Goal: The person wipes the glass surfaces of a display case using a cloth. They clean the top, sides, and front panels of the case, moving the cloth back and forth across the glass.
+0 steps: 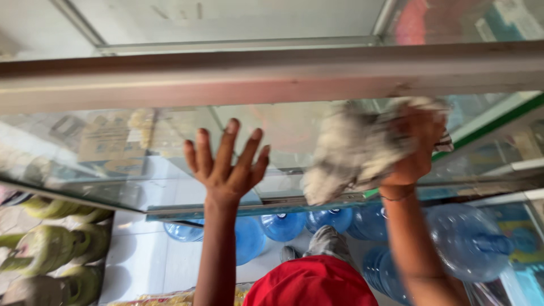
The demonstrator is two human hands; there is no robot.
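Left hand (226,167) raised flat against the glass (141,153), fingers (226,141) spread wide, holding nothing. Right hand (413,150) closed around a bunched pale cloth (351,150), pressed to the same glass pane; cloth spilling down and to the left of those fingers, its lower edge hanging near the metal rail (249,208). Thin bracelet (396,197) at the right wrist. Between the two hands, a stretch of bare glass. Above both sets of fingertips, a broad frame bar (226,76) running across the whole view. Below the palms, seen through and under the glass, blue water jugs (470,241) lying close together on a white floor (147,249). Far left of the spread fingers, a cluster of green gas cylinders (51,243). Straight down between the forearms, a red garment (311,286) and, just above it, a grey shoe (326,238). Whole picture blurred; fine detail of the cloth's pattern not readable.
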